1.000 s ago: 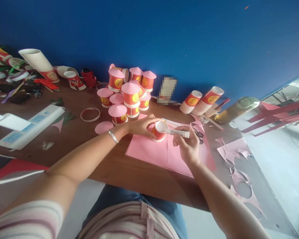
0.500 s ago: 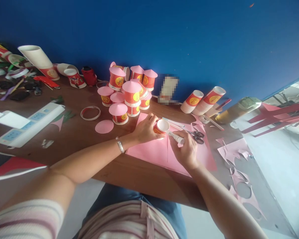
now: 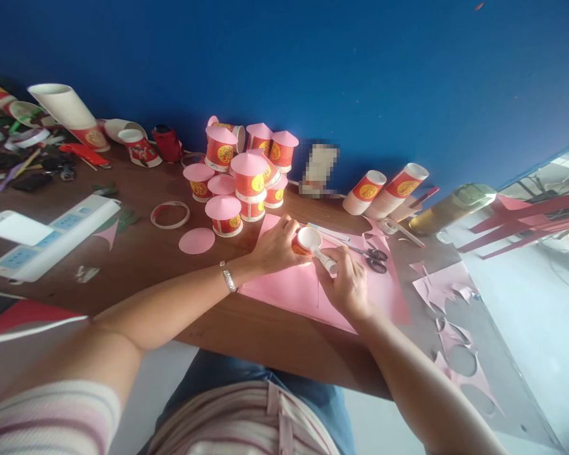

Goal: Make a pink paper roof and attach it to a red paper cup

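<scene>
My left hand (image 3: 277, 245) is wrapped round a small red paper cup (image 3: 307, 240) that stands upside down on a pink paper sheet (image 3: 289, 287). My right hand (image 3: 346, 284) grips a white glue stick (image 3: 326, 260), its tip touching the cup's white rim. A silver bracelet (image 3: 227, 276) sits on my left wrist. Just beyond my left hand stands a cluster of red cups with pink cone tops (image 3: 244, 174), and a loose pink paper disc (image 3: 196, 241) lies to their left.
Scissors (image 3: 373, 258) lie right of my hands. Two stacks of red cups (image 3: 384, 188) lie on their sides behind. A white power strip (image 3: 52, 237), a tape ring (image 3: 170, 215) and craft clutter (image 3: 38, 164) are at the left. Pink paper offcuts (image 3: 448, 303) lie at the right edge.
My right hand has swung the glue stick from level above the cup down to the cup's rim on my side. My left hand has closed further round the cup.
</scene>
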`<state>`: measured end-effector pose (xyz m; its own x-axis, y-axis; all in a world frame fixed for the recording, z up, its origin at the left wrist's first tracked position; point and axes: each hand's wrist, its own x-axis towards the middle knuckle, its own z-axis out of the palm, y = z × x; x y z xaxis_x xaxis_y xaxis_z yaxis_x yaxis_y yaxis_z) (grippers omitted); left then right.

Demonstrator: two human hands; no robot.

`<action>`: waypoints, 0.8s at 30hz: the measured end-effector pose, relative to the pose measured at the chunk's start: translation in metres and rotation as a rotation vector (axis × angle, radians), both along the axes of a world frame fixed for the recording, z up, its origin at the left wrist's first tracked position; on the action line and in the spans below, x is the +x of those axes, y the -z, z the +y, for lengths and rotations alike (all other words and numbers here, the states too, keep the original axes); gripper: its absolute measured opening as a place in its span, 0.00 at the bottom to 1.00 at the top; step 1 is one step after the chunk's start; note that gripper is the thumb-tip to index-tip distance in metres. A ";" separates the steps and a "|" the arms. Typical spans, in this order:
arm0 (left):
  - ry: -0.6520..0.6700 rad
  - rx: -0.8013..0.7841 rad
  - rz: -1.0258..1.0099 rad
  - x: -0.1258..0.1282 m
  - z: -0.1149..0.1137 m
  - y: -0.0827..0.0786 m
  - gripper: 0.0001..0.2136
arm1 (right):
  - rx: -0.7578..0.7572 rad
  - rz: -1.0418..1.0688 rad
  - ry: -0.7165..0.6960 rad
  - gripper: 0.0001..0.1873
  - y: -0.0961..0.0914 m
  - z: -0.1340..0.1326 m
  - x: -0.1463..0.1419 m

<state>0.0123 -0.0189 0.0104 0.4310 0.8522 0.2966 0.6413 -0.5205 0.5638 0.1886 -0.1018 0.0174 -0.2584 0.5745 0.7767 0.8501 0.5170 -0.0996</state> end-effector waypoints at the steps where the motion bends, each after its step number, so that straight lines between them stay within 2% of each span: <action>1: -0.003 0.001 0.004 0.000 0.000 0.000 0.26 | -0.002 -0.010 0.002 0.03 0.000 0.000 0.000; 9: -0.013 -0.008 -0.003 0.000 -0.001 0.001 0.26 | 0.006 -0.036 -0.001 0.03 0.001 -0.001 0.001; 17: 0.032 0.008 -0.067 -0.003 0.003 0.006 0.24 | -0.031 -0.032 -0.006 0.03 0.005 -0.003 0.001; 24: 0.020 0.024 -0.053 -0.002 0.002 0.006 0.25 | -0.018 0.047 -0.026 0.02 -0.002 -0.006 -0.001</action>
